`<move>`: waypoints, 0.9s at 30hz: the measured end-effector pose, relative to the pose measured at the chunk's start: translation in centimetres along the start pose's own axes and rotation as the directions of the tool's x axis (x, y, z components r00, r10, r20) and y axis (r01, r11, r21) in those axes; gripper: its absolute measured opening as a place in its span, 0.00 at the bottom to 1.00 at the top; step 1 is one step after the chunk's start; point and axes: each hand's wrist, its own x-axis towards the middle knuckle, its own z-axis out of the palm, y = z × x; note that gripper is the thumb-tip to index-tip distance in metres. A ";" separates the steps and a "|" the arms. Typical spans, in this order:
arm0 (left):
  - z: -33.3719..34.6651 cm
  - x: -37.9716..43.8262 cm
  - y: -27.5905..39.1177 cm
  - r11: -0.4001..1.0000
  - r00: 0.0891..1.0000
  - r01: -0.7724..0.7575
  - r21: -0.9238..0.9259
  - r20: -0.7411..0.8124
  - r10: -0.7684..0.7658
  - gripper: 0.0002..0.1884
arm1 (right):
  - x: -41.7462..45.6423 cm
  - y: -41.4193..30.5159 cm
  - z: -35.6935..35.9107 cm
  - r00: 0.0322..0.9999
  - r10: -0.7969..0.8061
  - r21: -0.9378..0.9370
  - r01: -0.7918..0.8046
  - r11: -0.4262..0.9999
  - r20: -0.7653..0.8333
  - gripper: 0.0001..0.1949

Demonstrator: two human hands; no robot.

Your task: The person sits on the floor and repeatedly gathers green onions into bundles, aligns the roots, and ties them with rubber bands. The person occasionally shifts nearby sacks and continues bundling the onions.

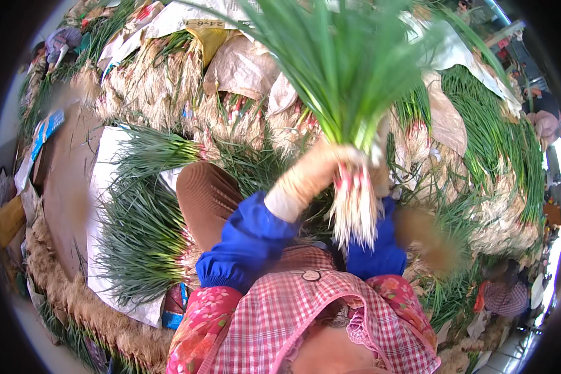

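Observation:
A bunch of green onions (350, 205) stands upright before my chest, its leaves up and its pale roots hanging down. My left hand (329, 161), in a thin pale glove, closes around the bunch just above the reddish bulbs. My right hand (379, 170) is at the bunch's other side at the same height, partly hidden behind it and blurred. Both forearms wear blue sleeve covers. The long leaves (341, 61) fan out and blur towards the top of the view. To the left of my bent knee (208, 201), trimmed green onions (145, 233) lie heaped on a white sack (98, 276).
Upright bundles with tangled dry roots (149, 79) form a bank ahead, partly covered by woven sacks (243, 65). More tall bundles (486, 135) stand at the right. Loose leaves (257, 163) lie before me. Other people sit at the far left (63, 44) and right (507, 292).

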 end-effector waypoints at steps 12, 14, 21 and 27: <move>-10.2 3.2 -1.5 0.970 0.890 -0.115 -0.216 -0.456 0.004 0.07 | -6.0 -4.6 -2.9 0.867 -0.485 -0.910 0.290 0.296 0.119 0.13; -5.2 1.6 -1.5 0.970 0.925 -0.075 -0.231 -0.379 -0.019 0.11 | -3.6 -2.8 0.4 0.952 -0.287 -0.439 0.216 0.872 -0.102 0.15; 0.3 -13.3 9.7 0.831 0.779 -0.407 0.378 -0.331 0.533 0.09 | -4.6 -0.8 6.8 0.962 0.237 -0.269 -0.194 0.943 0.135 0.16; -4.5 -36.4 22.2 0.577 0.366 -0.292 0.763 -0.468 0.804 0.16 | -5.8 -2.0 1.7 0.964 0.108 -0.720 0.106 0.685 0.244 0.16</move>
